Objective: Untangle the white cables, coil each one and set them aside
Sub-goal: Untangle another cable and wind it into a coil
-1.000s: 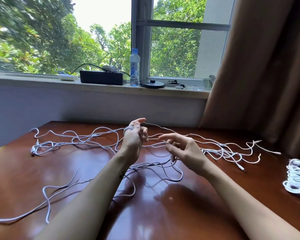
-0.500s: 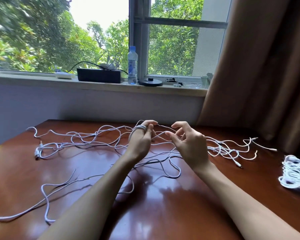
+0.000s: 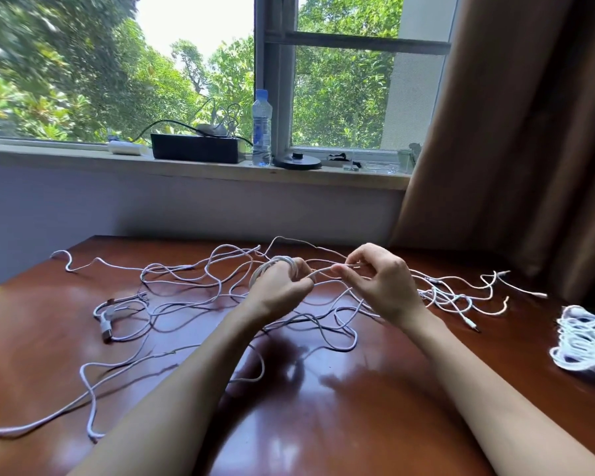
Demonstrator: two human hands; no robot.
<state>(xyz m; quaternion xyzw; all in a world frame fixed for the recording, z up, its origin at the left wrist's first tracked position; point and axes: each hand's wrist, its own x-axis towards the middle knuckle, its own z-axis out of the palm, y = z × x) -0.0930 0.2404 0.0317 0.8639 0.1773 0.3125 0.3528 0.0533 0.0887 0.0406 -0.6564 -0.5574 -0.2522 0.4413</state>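
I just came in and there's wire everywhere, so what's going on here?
A person is coiling a white cable around the fingers of the left hand, while the right hand pinches the strand leading to it. The other cables lie loose and tangled across the wooden table. One coiled bundle sits at the table's right edge.

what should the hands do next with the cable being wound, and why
Probably the right hand should carry the strand it pinches once more round the fingers of the left hand. A coil of several loops already sits wound there, the strand runs from it straight to that pinch, and much cable lies loose in the tangle on the table.
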